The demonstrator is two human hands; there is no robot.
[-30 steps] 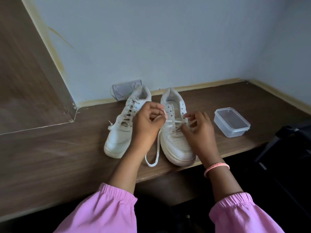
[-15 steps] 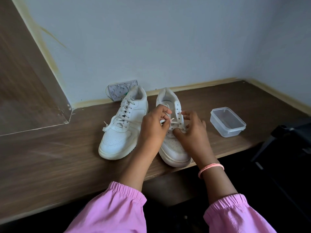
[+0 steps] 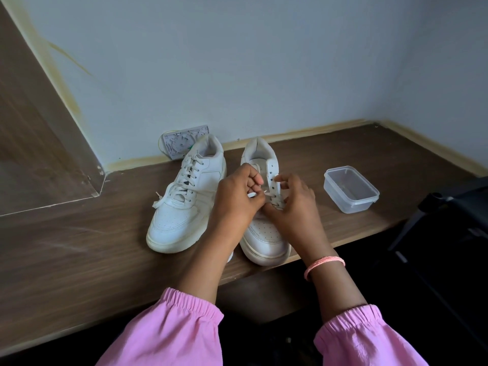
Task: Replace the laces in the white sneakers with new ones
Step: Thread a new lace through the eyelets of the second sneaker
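1. Your left hand (image 3: 235, 199) pinches a white lace (image 3: 252, 194) end with curled fingers.
2. Your right hand (image 3: 295, 207) pinches the lacing beside it.
3. Both sit on the right sneaker (image 3: 264, 233); the laced left sneaker (image 3: 184, 207) lies at nine o'clock.
4. A clear tub (image 3: 351, 188) rests at three o'clock on the shelf (image 3: 79, 260).

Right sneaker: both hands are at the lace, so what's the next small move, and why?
Probably feed the lace tip pinched by the left hand through the next eyelet of the right sneaker. Its upper eyelets look unlaced, while the right hand steadies that row.
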